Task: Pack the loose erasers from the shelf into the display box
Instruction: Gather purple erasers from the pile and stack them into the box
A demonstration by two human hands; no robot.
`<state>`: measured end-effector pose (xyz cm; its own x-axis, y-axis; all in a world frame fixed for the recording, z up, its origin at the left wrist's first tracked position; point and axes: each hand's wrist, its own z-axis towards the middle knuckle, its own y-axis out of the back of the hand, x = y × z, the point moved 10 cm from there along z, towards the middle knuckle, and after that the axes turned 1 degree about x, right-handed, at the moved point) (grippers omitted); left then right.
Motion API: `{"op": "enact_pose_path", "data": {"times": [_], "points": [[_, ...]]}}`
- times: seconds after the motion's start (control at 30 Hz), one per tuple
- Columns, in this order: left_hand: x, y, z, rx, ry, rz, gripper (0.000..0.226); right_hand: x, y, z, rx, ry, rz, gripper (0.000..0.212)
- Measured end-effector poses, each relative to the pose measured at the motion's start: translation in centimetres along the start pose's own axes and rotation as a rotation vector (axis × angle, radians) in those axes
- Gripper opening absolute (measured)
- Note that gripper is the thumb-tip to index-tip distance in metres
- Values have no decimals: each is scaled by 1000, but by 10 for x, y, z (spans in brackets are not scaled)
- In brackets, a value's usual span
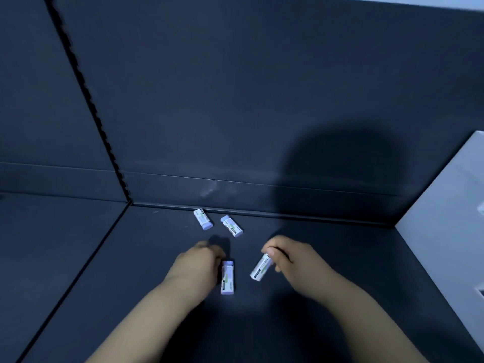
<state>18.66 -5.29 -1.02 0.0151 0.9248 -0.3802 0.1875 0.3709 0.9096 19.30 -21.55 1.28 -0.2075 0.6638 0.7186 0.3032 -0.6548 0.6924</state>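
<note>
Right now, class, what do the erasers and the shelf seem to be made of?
Erasers: probably soft rubber or vinyl, pale lilac ends bare, wrapped in printed paper sleeves. Shelf: dark, matt, likely painted metal, judging by its raised lip and slotted upright; unsure.

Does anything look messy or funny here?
Yes. Four erasers are scattered on the shelf, each pointing a different way. There is also a pale smudge on the back wall.
</note>
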Motion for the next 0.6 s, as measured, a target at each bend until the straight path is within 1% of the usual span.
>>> {"op": "enact_pose_path", "data": {"times": [0.1, 0.17, 0.23, 0.27, 0.33, 0.37, 0.43, 0.5, 0.57, 0.6], "points": [[-3, 7, -6, -65, 4, 15, 25, 1, -10, -4, 23, 1, -11, 20], [-11, -1, -12, -25, 10, 27, 34, 0, -14, -6, 32, -1, -26, 20], [-18, -12, -15, 37, 29, 89, 43, -2, -15, -8, 38, -9, -28, 22], [-19, -14, -15, 40, 38, 104, 40, -4, -15, -9, 41, -16, -24, 23], [-18, -11, -14, 7, 64, 97, 25, -7, -15, -12, 47, -29, 1, 24], [-17, -7, -14, -8, 75, 85, 22, -8, -15, -13, 50, -35, 17, 24], [-14, -3, -16, -5, 84, 29, 23, -11, -14, -15, 54, -48, 30, 22], [-13, 2, -19, -2, 62, -38, 18, -11, -15, -15, 56, -50, 25, 16], [-8, 7, -22, -10, 53, -15, 14, -9, -15, -15, 56, -51, 4, 12], [-5, 10, -22, -24, 65, 40, 12, -8, -16, -14, 55, -50, -13, 12]]}}
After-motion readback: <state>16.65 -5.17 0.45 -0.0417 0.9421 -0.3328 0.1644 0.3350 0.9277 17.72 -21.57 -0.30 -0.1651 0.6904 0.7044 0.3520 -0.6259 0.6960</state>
